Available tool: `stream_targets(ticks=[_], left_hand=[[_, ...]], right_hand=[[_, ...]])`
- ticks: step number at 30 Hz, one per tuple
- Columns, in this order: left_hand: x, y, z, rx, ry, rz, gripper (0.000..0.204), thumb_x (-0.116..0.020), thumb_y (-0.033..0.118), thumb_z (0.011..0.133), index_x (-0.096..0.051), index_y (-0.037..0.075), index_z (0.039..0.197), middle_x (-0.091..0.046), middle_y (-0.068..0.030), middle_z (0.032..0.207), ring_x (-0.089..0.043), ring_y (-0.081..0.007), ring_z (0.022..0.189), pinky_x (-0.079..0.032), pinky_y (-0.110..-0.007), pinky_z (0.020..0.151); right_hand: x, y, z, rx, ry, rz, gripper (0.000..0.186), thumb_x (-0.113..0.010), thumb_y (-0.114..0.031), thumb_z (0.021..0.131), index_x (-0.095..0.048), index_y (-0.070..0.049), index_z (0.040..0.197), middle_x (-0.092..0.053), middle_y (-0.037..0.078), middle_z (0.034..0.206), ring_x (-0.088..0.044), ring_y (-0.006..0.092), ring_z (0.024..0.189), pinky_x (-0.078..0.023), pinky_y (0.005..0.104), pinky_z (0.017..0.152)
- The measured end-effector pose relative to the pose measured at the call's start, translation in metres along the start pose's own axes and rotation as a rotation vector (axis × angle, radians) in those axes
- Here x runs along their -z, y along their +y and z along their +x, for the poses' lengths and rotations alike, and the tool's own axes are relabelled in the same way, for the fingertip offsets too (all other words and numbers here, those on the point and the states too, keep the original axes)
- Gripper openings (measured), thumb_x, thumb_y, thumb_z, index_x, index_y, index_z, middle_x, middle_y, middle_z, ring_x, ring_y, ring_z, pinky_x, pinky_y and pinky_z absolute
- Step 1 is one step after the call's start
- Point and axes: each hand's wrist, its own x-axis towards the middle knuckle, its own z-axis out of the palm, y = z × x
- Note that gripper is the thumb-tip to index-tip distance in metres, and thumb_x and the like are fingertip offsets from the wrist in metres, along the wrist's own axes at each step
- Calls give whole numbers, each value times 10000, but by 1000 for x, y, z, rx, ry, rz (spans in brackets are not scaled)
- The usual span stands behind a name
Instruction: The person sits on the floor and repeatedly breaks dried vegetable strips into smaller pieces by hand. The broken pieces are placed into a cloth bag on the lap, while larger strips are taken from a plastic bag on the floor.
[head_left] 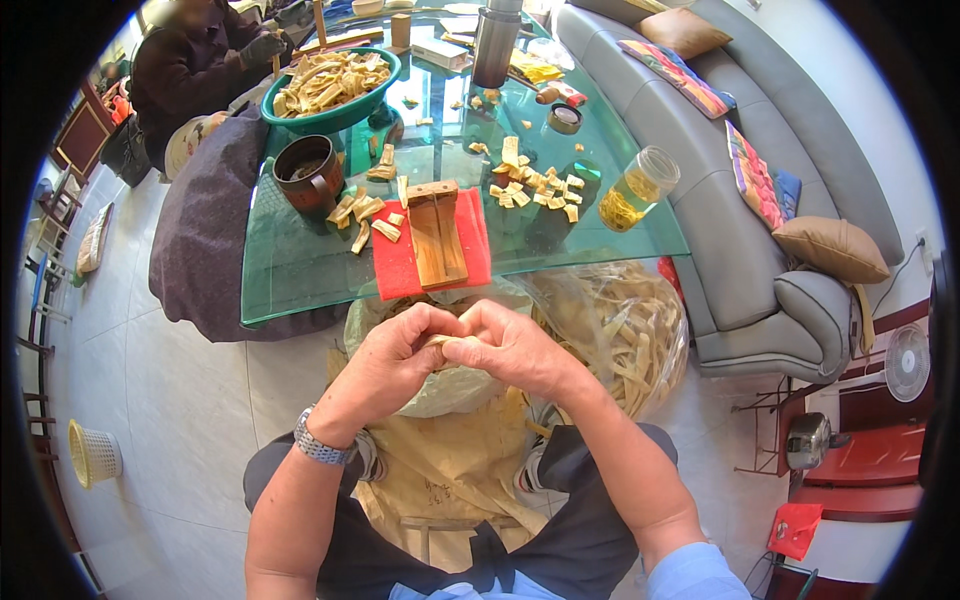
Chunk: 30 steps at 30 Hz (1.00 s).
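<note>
My left hand (390,355) and my right hand (515,350) meet just before the table's near edge, fingertips pinched together. Between them shows a bit of a pale, dried-looking strip (436,341); most of it is hidden by the fingers. Below the hands lies a pale plastic bag (425,400), and to its right a clear bag of long tan strips (630,350). Beyond my hands, a slotted wooden block (437,245) rests on a red cloth (395,268). Short cut pieces (515,185) are scattered to its right, and curled pieces (355,207) to its left.
The glass table (300,290) also bears a dark mug (308,175), a jar of yellowish liquid (640,190), a steel thermos (495,48) and a teal basin (330,122) heaped with strips. A gloved person (190,75) sits at far left. A grey sofa (680,150) stands right.
</note>
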Motion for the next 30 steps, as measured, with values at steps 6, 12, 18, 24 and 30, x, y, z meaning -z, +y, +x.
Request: stream_targets(ticks=[6, 12, 18, 24, 30], left_hand=[[-2, 14, -4, 38, 70, -473, 438, -620, 70, 1030, -553, 34, 1462, -654, 6, 1094, -590, -70, 995, -492, -238, 886], [-11, 2, 5, -205, 211, 85, 449, -557, -3, 1001, -576, 9, 1449, -646, -39, 1157, -596, -134, 1096, -456, -288, 1019], [-32, 4, 4, -301, 293, 125, 440, -475, 111, 1086, -505, 10, 1513, -601, -106, 1385, -557, -201, 1286, -415, -323, 1114], [-41, 0, 1, -282, 275, 35, 511, -443, 323, 1139, -464, 8, 1540, -565, -123, 1477, -546, -205, 1326, -423, -326, 1124], [-33, -3, 6, -176, 415, 3, 453, -463, 339, 1137, -621, -17, 1369, -688, -124, 1288, -634, -169, 1164, -498, -309, 1005]], right_hand=[[0, -2, -3, 333, 167, -233, 300, -699, -325, 1027, -627, -36, 1066, -702, 33, 867, -607, 82, 786, -519, 290, 698], [-1, 12, 7, 285, 210, -176, 286, -593, -324, 1079, -629, -41, 1065, -627, 21, 787, -567, 106, 697, -485, 306, 633], [-6, 5, 2, 93, 71, 320, 269, -494, -334, 1114, -586, -82, 1097, -509, -30, 730, -445, 61, 585, -371, 253, 517], [-21, 3, -1, 209, 23, 296, 254, -438, -305, 1132, -563, -86, 1100, -509, -25, 758, -441, 57, 598, -370, 243, 525], [-23, -1, -4, 98, 60, 263, 345, -485, -411, 1110, -565, -76, 1088, -532, -9, 776, -477, 77, 657, -414, 270, 580]])
